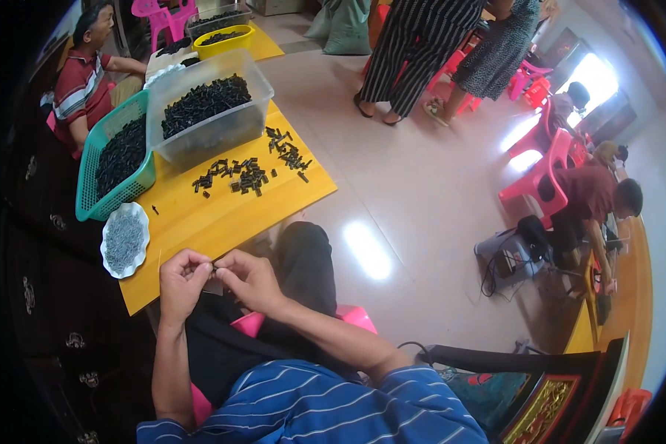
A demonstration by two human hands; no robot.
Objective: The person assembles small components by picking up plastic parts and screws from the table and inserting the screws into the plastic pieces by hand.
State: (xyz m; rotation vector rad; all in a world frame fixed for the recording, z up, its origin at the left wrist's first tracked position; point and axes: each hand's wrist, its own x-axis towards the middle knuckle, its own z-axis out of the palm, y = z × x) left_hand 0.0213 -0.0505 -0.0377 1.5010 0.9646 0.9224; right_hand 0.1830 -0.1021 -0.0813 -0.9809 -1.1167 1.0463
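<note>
My left hand (179,285) and my right hand (250,281) meet over my lap beside the yellow table's near edge. Both pinch a small black piece (214,268) between fingertips; its exact kind is too small to make out. By my left hand, a white scalloped plate (107,259) holds many thin silvery pieces, like pins. Several loose black pieces (250,176) lie scattered on the yellow tabletop (192,222). Behind them stands a clear plastic bin (207,137) part-filled with similar black pieces. A green basket (142,177) to its left holds more of them.
A yellow basin (226,46) of black pieces stands farther back. A person in a red striped shirt (89,92) sits at the far left. Two people stand beyond the table; others sit at the right by pink chairs (542,177). Dark drawers (44,296) line the left.
</note>
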